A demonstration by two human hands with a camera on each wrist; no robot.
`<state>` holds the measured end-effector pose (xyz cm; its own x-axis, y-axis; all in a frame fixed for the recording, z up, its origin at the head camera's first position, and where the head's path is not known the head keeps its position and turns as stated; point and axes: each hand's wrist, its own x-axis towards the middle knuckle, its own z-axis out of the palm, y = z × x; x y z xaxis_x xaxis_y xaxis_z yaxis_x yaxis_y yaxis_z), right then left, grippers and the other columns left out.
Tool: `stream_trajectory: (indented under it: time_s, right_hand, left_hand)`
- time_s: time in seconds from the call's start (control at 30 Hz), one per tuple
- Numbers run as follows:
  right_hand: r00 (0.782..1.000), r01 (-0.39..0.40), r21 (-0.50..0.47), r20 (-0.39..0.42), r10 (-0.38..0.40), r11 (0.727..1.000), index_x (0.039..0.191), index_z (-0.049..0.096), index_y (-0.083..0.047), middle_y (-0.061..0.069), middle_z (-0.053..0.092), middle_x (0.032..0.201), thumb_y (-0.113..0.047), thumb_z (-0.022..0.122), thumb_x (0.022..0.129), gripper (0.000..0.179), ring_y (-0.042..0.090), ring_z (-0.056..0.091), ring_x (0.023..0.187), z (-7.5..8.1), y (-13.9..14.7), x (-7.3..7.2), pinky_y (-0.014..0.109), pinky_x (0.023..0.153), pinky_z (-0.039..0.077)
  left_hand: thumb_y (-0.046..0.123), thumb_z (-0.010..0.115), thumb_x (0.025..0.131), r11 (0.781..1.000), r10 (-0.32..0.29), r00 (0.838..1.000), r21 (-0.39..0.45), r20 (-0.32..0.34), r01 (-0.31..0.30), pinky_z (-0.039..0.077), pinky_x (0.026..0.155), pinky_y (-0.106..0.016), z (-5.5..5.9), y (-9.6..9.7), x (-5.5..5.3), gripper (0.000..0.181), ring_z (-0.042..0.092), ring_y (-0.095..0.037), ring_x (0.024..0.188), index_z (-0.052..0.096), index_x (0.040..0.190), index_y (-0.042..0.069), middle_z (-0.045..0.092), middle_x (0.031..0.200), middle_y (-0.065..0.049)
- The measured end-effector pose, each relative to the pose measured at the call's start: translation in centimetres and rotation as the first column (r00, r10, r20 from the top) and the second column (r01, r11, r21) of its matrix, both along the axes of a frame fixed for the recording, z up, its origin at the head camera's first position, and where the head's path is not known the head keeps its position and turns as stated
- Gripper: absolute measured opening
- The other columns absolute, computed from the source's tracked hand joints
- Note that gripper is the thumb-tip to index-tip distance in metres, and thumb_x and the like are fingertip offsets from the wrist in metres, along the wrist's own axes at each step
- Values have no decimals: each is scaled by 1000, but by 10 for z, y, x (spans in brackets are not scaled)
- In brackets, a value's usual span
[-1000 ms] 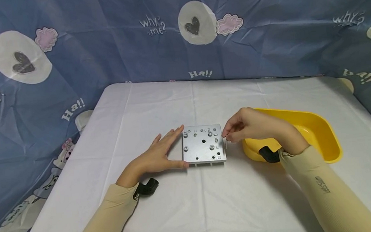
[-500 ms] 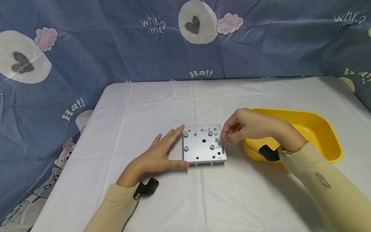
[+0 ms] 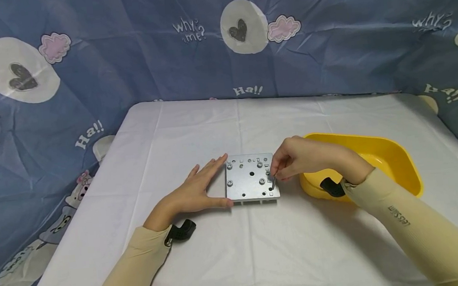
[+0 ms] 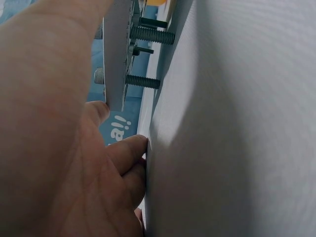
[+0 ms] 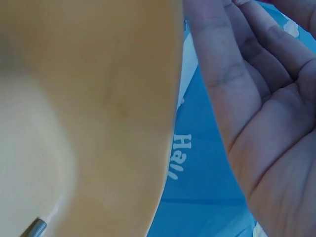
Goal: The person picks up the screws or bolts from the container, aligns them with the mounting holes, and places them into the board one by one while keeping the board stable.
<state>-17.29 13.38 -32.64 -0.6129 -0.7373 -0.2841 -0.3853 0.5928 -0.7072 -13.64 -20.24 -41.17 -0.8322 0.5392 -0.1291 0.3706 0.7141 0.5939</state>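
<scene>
A square silver metal plate [image 3: 246,178] with holes and several socket-head screws lies mid-table. In the left wrist view, threaded screw shanks [image 4: 153,35] stick out of its underside. My left hand [image 3: 194,192] steadies the plate's left side, thumb at the near corner and index fingertip at the far corner, fingers straight. Between thumb and fingers my right hand [image 3: 301,157] pinches a thin metal screw [image 3: 274,183], slightly tilted. Its lower tip is at a hole near the plate's near right corner; its upper end is hidden by the fingers.
A yellow tray [image 3: 393,147] stands right of the plate, beneath and behind the right forearm. One screw [image 5: 35,228] shows inside it in the right wrist view. A white cloth [image 3: 207,263] covers the table, and a blue printed curtain [image 3: 143,55] hangs behind.
My right hand has moved slightly left, bringing the screw from beside the plate's right edge to over the plate, its tip now at the near right hole. The left hand has stayed still.
</scene>
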Motion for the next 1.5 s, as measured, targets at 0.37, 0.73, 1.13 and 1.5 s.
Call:
stream_trajectory:
  time_s: [0.37, 0.73, 1.13, 1.5]
  right_hand:
    - [999, -1, 4, 39, 1, 1000, 101, 82, -6, 8, 81, 88, -4, 74, 97, 9, 25, 74, 80, 0, -6, -1, 43, 80, 67]
    - [999, -22, 3, 48, 22, 1000, 102, 82, -6, 5, 81, 88, -4, 74, 98, 9, 27, 75, 80, 0, -11, -1, 41, 77, 67]
    - [997, -30, -7, 67, 31, 1000, 103, 82, -5, 4, 82, 89, -6, 73, 99, 10, 28, 78, 82, -1, -13, 0, 44, 80, 68]
    - [997, -30, -5, 73, 30, 1000, 102, 82, -5, 8, 82, 91, -10, 74, 101, 10, 29, 79, 83, 0, -14, 1, 44, 82, 68]
  left_hand:
    - [62, 88, 81, 1000, -3, 1000, 9, -10, 3, -3, 137, -62, 1, 0, 1, 126, 14, -33, 169, 9, 175, 33, 19, 181, -2]
    - [63, 88, 81, 1000, -2, 1000, 8, -6, 3, -4, 137, -61, 2, 0, 2, 127, 14, -32, 169, 8, 175, 34, 17, 182, 0]
    - [62, 88, 82, 1000, -1, 1000, 6, -5, 1, -4, 137, -60, 2, 1, 1, 124, 13, -31, 170, 9, 175, 33, 17, 181, 1]
    - [63, 87, 82, 1000, -1, 1000, -4, -1, 1, -4, 138, -59, 1, 0, 2, 125, 12, -29, 170, 7, 174, 35, 16, 182, 1]
